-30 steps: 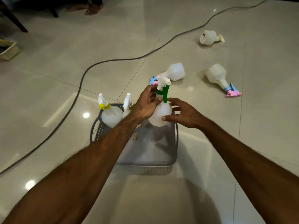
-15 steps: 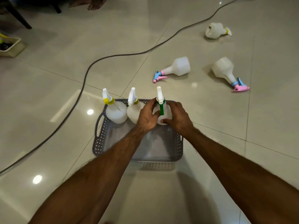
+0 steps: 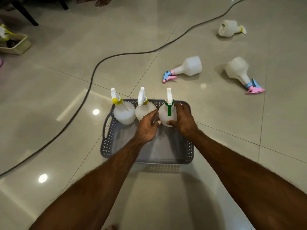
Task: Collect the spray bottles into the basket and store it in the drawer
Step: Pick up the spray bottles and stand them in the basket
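Note:
A grey perforated basket (image 3: 108, 146) sits on the tiled floor. Three white spray bottles stand upright along its far wall: one with a yellow collar (image 3: 123, 112), a second yellow-collared one (image 3: 143, 111), and a green-triggered bottle (image 3: 167, 113) at the right. My right hand (image 3: 184, 121) wraps the green-triggered bottle's right side. My left hand (image 3: 147, 127) touches its left side with fingers loose. Three more bottles lie on the floor beyond: one with a pink and blue head (image 3: 187, 67), another such (image 3: 239, 72), and a yellow-tipped one (image 3: 230, 28).
A dark cable (image 3: 93, 73) snakes across the floor left of the basket. A cream tray (image 3: 18, 47) with items sits far left, by dark furniture legs (image 3: 26, 15). A person's bare feet (image 3: 99, 0) show at the top edge.
The green-triggered bottle came down from above the basket and now stands in its far right corner. My left hand has slipped down from the bottle's head to its side.

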